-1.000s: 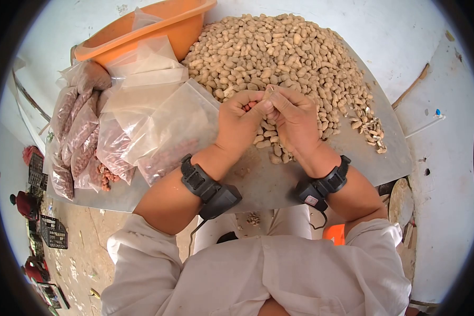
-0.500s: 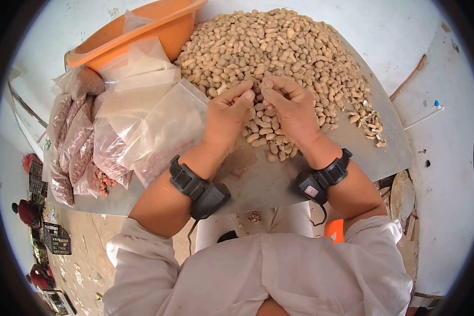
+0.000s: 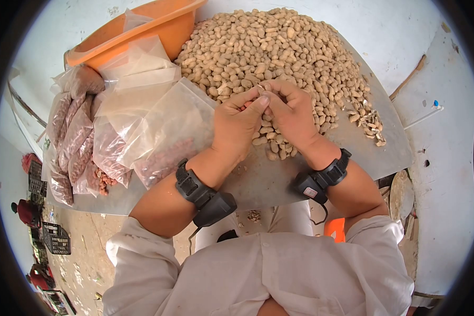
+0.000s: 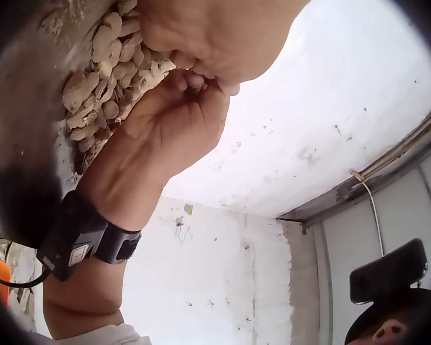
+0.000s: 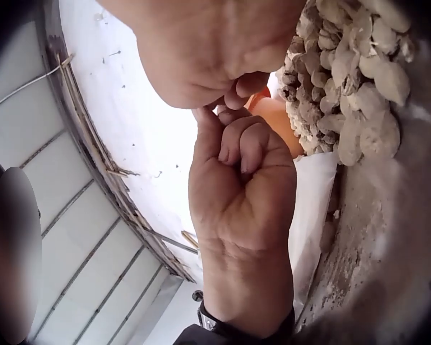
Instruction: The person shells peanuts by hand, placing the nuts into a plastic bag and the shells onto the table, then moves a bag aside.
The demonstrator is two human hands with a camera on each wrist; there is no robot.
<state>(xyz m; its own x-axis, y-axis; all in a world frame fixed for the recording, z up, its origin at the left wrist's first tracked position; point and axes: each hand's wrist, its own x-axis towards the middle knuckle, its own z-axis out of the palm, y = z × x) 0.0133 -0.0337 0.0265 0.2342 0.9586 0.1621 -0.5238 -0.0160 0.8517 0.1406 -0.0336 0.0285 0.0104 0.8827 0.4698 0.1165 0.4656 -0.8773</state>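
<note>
Both hands meet fingertip to fingertip in front of a large heap of unshelled peanuts [image 3: 279,42]. Reddish shelled peanut kernels [image 3: 245,106] show inside the curled fingers of my left hand [image 3: 236,124]. My right hand [image 3: 295,113] pinches a peanut [image 3: 260,88] at the place where the two thumbs and forefingers come together; most of that peanut is hidden. In the right wrist view the left hand [image 5: 241,187] has its fingers folded toward the palm. The left wrist view shows the right hand [image 4: 179,122] with its fingertips against the other hand.
Clear plastic bags [image 3: 166,124] lie left of the hands, beside filled bags of red kernels [image 3: 76,134]. Behind them stands an orange basin [image 3: 168,31]. Broken shells [image 3: 371,124] lie right of the heap on the grey tabletop [image 3: 387,152]. Black crates [image 3: 56,237] stand on the floor.
Half a second ago the hands were slightly apart, the right holding a peanut. The left hand has since moved right and up to the right, and the fingertips meet again, as one second ago.
</note>
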